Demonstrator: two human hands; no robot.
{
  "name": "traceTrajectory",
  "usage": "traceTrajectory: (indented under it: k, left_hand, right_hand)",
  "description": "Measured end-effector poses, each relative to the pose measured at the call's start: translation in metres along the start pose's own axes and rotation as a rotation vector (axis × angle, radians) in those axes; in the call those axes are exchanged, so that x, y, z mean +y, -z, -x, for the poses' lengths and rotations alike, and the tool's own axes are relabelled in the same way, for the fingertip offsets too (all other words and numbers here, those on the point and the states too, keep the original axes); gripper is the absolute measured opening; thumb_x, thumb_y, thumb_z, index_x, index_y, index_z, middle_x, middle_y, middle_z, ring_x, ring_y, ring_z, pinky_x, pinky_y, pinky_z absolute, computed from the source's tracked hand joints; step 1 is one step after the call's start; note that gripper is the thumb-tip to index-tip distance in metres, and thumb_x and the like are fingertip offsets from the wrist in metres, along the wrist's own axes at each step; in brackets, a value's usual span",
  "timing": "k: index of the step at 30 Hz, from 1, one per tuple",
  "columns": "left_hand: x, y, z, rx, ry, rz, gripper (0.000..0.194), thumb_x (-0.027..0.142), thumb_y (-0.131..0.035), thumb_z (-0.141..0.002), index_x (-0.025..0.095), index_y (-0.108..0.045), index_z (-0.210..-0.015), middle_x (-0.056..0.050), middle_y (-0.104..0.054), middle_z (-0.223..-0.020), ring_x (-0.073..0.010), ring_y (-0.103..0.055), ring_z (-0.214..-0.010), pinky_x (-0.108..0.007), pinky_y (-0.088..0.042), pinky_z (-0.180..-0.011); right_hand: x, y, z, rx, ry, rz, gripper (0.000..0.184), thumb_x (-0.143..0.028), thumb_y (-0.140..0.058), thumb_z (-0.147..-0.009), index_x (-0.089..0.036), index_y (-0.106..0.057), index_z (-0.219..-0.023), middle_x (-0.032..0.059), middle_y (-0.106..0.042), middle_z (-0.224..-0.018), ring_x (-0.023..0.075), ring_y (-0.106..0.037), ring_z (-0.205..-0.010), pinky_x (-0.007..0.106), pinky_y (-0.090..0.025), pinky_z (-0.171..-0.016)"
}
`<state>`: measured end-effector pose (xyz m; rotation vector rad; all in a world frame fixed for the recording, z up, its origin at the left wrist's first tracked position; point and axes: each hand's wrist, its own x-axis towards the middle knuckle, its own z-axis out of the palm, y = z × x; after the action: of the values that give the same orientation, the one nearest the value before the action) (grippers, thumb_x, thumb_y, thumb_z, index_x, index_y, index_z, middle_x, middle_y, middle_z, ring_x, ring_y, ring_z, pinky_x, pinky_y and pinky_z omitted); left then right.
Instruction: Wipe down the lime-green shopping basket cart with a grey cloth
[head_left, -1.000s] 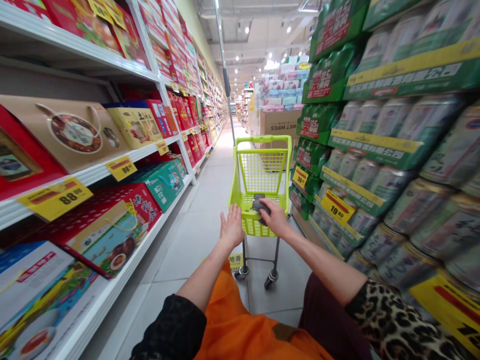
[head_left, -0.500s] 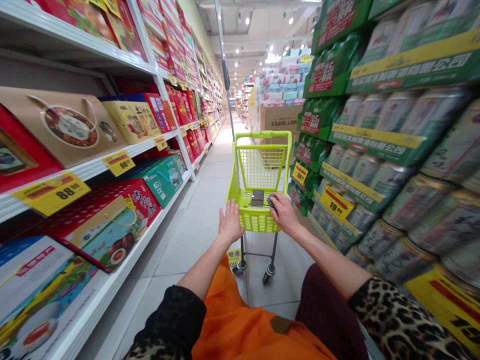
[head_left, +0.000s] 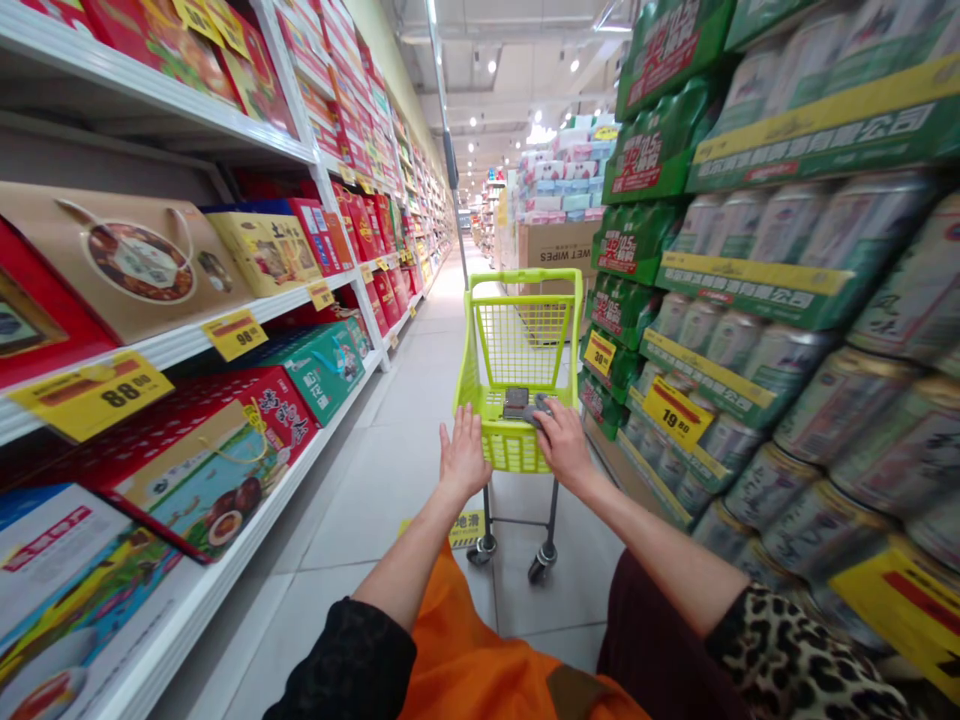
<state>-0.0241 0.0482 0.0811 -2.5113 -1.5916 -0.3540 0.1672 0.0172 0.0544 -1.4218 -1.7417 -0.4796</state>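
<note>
A small lime-green shopping cart [head_left: 514, 458] stands in front of me on dark legs with casters. My left hand [head_left: 463, 455] lies on the left end of its near rim, fingers stretched out and holding nothing. At the right end of that rim, my right hand [head_left: 564, 442] has its fingers bent over a grey cloth [head_left: 537, 412], pressing it on the edge. Part of the cloth is hidden under the fingers. Inside the basket, close to the cloth, lies a small dark boxy object [head_left: 515, 402] whose kind I cannot make out.
White shelves [head_left: 292, 290] with gift boxes run along the left. Stacked beer cans [head_left: 720, 330] and green shrink-wrapped packs [head_left: 626, 240] rise close on the right. A thin pole [head_left: 454, 190] stands up from the cart. A wet-wipes carton [head_left: 555, 245] sits farther ahead. A yellow floor sign [head_left: 466, 526] lies beneath.
My right hand has shifted slightly left along the rim, and more of the grey cloth shows. My left hand stays on the rim. The view has tilted a little.
</note>
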Motion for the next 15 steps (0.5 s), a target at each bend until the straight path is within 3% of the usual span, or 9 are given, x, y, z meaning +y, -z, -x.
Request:
traceTrajectory:
  k: [3, 6, 9, 12, 15]
  left_hand:
    - [0.0, 0.0, 0.001, 0.005, -0.013, -0.012, 0.074, 0.018, -0.048, -0.067, 0.006, -0.025, -0.136, -0.014, -0.013, -0.148, -0.0254, -0.008, -0.137, -0.053, -0.012, -0.108]
    - [-0.004, 0.002, 0.002, 0.009, -0.047, -0.031, 0.073, 0.018, -0.048, -0.068, 0.007, -0.025, -0.136, -0.013, -0.014, -0.148, -0.0251, -0.009, -0.137, -0.053, -0.012, -0.108]
    - [-0.008, 0.002, 0.004, 0.018, -0.052, -0.036, 0.073, 0.019, -0.049, -0.068, 0.012, -0.025, -0.137, -0.011, -0.014, -0.149, -0.0266, -0.007, -0.137, -0.055, -0.011, -0.108]
    - [-0.01, -0.001, 0.004, 0.017, 0.003, -0.009, 0.074, 0.021, -0.052, -0.068, 0.017, -0.027, -0.137, -0.01, -0.011, -0.149, -0.0305, -0.006, -0.136, -0.058, -0.014, -0.105]
    - [-0.008, -0.003, 0.004, 0.029, 0.031, 0.021, 0.075, 0.021, -0.054, -0.066, 0.016, -0.028, -0.136, -0.012, -0.01, -0.149, -0.0318, -0.007, -0.136, -0.058, -0.016, -0.105]
  right_hand:
    - [-0.032, -0.019, -0.003, -0.037, 0.125, 0.01, 0.033, -0.011, -0.043, -0.081, -0.017, -0.058, -0.109, 0.014, -0.05, -0.125, 0.0246, -0.041, -0.119, 0.046, -0.035, -0.098]
    - [-0.04, -0.021, -0.012, -0.096, 0.189, 0.032, 0.031, -0.01, -0.044, -0.081, -0.018, -0.061, -0.106, 0.0143, -0.053, -0.121, 0.0234, -0.047, -0.112, 0.041, -0.041, -0.093]
    - [-0.016, -0.003, -0.014, -0.122, 0.198, 0.051, 0.027, -0.014, -0.047, -0.081, -0.019, -0.062, -0.103, 0.0136, -0.056, -0.114, 0.0235, -0.051, -0.104, 0.041, -0.044, -0.088]
    - [0.016, 0.018, -0.006, -0.063, 0.161, 0.036, 0.024, -0.02, -0.048, -0.083, -0.017, -0.061, -0.103, 0.0145, -0.055, -0.114, 0.0253, -0.05, -0.106, 0.044, -0.043, -0.089]
    - [0.026, 0.02, 0.004, -0.005, 0.137, 0.024, 0.025, -0.02, -0.045, -0.085, -0.017, -0.059, -0.106, 0.0141, -0.052, -0.12, 0.0256, -0.046, -0.113, 0.047, -0.04, -0.094]
